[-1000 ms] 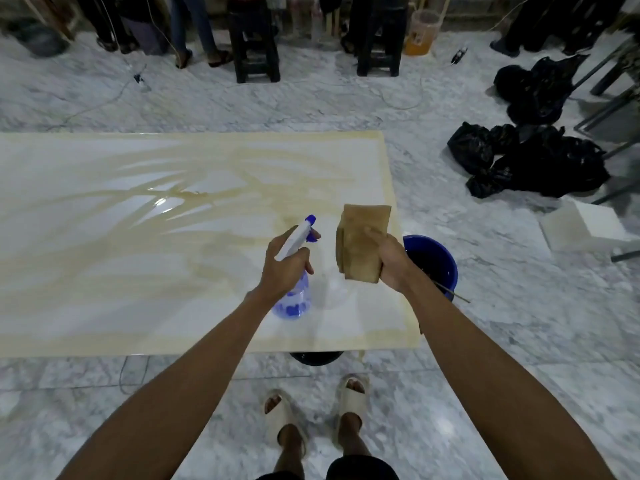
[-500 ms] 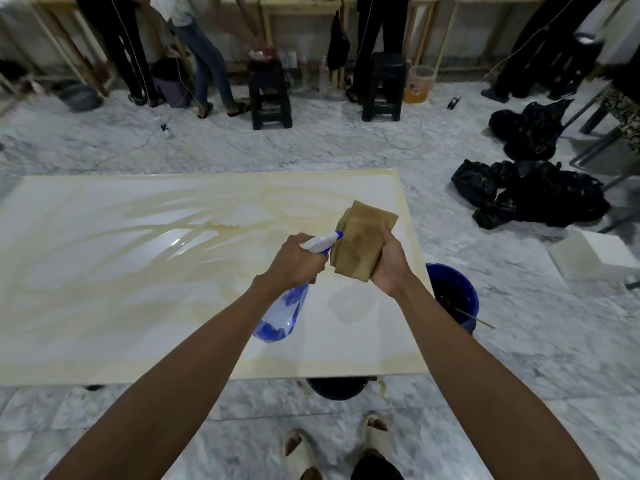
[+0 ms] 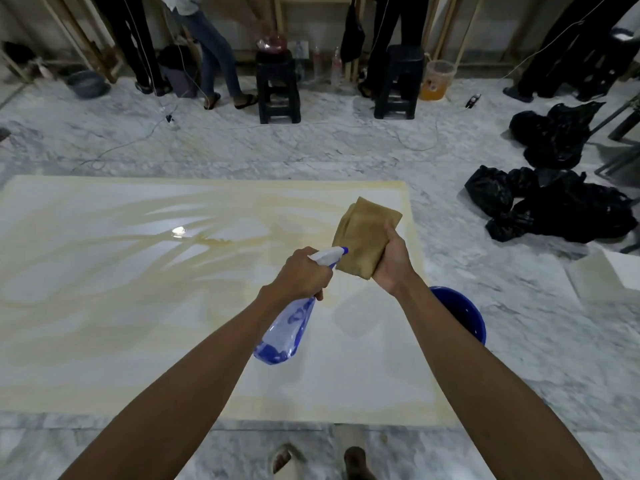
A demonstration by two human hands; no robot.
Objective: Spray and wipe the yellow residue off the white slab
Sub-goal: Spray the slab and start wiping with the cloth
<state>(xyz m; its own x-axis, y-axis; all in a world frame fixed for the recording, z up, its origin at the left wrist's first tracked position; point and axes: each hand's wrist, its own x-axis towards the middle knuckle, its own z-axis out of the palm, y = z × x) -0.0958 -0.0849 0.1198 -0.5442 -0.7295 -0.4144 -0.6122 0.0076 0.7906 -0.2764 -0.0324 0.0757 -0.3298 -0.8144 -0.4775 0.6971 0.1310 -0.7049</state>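
Left hand grips the light bottle at its neck; right hand clutches the soft, folded cloth — bunch it firmly.

Both bare forearms reach forward and converge, the hands close together and level with each other. The left hand is curled round the neck of a spray bottle, knuckles up, the bottle's body hanging back below the wrist and its nozzle pointing toward the right hand. The right hand grips a folded tan cloth, thumb on its near face, the cloth standing above the fist.
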